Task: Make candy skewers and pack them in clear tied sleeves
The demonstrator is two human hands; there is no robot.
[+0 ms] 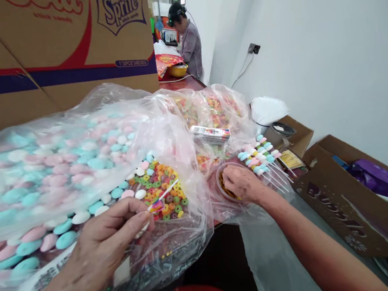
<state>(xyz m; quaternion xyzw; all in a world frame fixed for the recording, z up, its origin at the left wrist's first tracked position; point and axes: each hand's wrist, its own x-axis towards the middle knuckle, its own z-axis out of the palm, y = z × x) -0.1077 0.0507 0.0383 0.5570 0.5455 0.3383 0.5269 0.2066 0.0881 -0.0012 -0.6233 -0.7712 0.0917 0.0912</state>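
Wht wall (310, 57) at rt; L hand (121, 226) pinched on stick (169, 190), R hand (242, 182) in tub (219, 185), grip unclear.

Counting two bare hands: one left hand (109, 237) and one right hand (243, 184). Finding one thin white stick (169, 191) and one round clear plastic tub (219, 187), with too many thin golden strips (228, 193) for counting. Tallying one large brown printed cardboard carton (64, 48) and two smaller open brown cardboard boxes, a near box (348, 212) and a far box (300, 131). Seeing one slim white printed pack (210, 133), one yellow bowl (177, 72) and one grey-jacketed co-worker (190, 48). Noting several white-stick candy skewers (261, 156), overlapping too closely for an exact number. Losing count among flat oval pastel candies (66, 239) and small multicoloured rings (162, 175).
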